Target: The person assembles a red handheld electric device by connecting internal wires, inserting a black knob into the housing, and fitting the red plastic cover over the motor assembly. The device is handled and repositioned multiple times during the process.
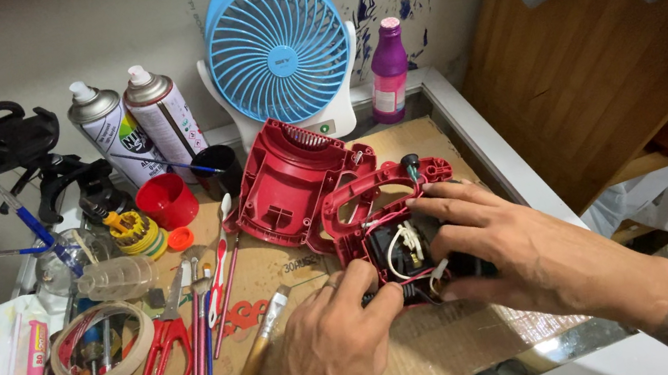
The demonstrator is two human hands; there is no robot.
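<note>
**Two hands in an opened red tool housing**

Nearest the camera, the left hand (326, 356) lies palm-down on the cardboard sheet (459, 338), its fingers bent and pressing the near edge of the red housing half (379, 239); it clasps nothing, only bears on the shell. The right hand (506, 244) reaches in from the right, fingers spread over the black inner part (390, 250) and its white and red wires, thumb beneath; whether it pinches a wire cannot be told. The housing sits mid-table on the cardboard; its other red shell (288, 182) lies just behind, touching it; a blue fan (277, 39) stands further back; red-handled scissors (162, 347) and a tape roll (102, 344) lie well to the left.
</note>
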